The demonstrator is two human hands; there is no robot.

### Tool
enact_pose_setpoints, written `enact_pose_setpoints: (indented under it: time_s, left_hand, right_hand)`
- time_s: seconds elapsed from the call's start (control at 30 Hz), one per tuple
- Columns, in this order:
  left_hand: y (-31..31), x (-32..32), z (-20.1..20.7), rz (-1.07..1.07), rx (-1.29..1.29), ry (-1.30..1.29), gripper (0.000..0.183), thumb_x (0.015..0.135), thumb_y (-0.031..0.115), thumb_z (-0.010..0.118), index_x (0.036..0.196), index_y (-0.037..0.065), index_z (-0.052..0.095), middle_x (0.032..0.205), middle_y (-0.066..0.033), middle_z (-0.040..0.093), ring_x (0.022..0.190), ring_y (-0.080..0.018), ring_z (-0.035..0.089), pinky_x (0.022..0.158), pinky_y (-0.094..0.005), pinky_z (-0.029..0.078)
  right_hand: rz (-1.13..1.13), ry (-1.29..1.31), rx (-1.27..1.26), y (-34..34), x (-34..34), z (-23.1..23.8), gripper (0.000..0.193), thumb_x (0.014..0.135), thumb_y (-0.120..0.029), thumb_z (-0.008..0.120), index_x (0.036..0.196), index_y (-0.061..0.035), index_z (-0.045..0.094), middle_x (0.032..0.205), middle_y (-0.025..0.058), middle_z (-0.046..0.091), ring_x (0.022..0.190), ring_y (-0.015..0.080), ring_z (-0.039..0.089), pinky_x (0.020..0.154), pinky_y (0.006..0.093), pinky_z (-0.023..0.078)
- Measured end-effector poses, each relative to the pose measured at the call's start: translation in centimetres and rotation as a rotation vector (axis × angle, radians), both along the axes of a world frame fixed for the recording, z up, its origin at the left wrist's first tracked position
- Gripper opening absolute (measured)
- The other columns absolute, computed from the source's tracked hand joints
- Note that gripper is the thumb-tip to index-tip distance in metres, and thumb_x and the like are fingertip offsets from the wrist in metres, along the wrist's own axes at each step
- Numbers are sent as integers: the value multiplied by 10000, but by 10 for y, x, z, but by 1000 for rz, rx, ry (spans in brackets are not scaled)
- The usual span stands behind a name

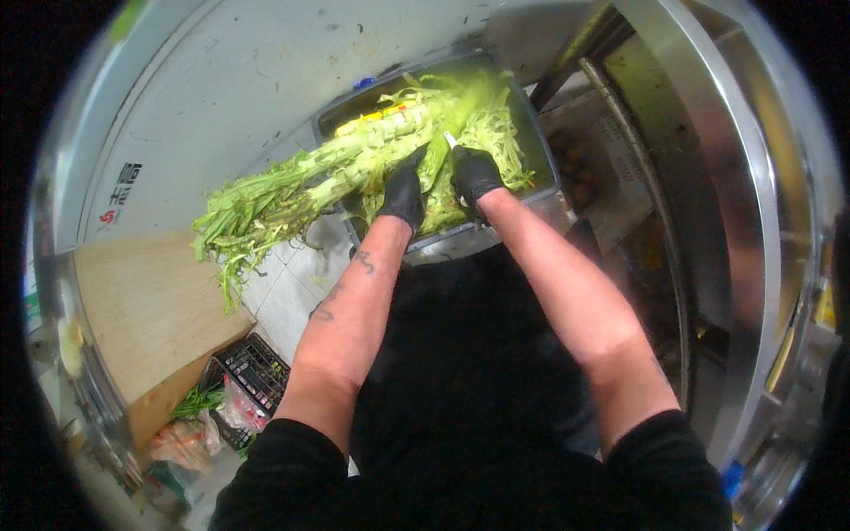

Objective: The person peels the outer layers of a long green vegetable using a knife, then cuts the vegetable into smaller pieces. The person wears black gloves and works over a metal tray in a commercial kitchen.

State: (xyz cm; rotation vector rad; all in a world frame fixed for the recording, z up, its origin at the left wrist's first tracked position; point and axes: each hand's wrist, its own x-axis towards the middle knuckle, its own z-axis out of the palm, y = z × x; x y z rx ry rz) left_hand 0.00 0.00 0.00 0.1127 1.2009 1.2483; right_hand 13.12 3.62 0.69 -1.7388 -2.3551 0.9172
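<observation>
A grey bin (544,146) stands before me, heaped with pale green peelings (498,133). Both my hands wear black gloves and work low over it. My left hand (405,190) is closed around a green celtuce stem (435,164), which slants up and away between my hands. My right hand (475,173) is closed on what looks like a peeler (451,139); only its pale tip shows beside the stem. Long leafy celtuce stalks (341,168) lie across the bin's left side, their leaves (226,217) hanging out past the rim. Green blur at the far side hides some detail.
A light grey panel (239,88) rises behind and left of the bin. Lower left are a tan board (150,310), a black crate (252,376) and plastic bags (186,442). A metal-edged rack (735,115) stands close on the right. Something yellow (376,117) lies among the stalks.
</observation>
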Motion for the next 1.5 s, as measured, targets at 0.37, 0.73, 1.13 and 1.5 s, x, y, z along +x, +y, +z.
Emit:
enact_pose_setpoints:
  time_s: [0.37,0.73,1.13,1.5]
  left_hand:
    - [9,-8,9,-7,41,-248,335,961,225,609,1256,67,606,1172,-95,653,973,-224,652,799,-367,573]
    - [12,-8,5,-36,66,-232,375,973,239,580,1305,65,596,1168,-93,669,973,-217,658,824,-366,557]
    - [8,-20,-1,-75,-69,-340,370,922,253,639,1247,79,609,1164,-100,667,1007,-261,644,839,-386,563]
    - [14,-21,-9,-65,-33,-500,316,963,131,559,1259,25,595,1181,-146,657,1026,-261,663,881,-408,556]
  right_hand:
    - [-279,334,-212,-52,4,44,375,994,-286,413,936,-23,673,962,256,675,920,463,629,812,522,508]
    - [-75,258,-2,-80,-10,41,360,1004,-294,417,1086,-24,641,1025,266,663,965,455,618,838,531,494]
    - [-32,36,166,8,4,0,308,938,-226,466,968,-21,694,929,229,699,856,394,682,776,491,537]
    - [-125,274,45,-70,0,34,303,979,-250,451,1011,-30,657,932,243,670,831,433,646,775,525,513]
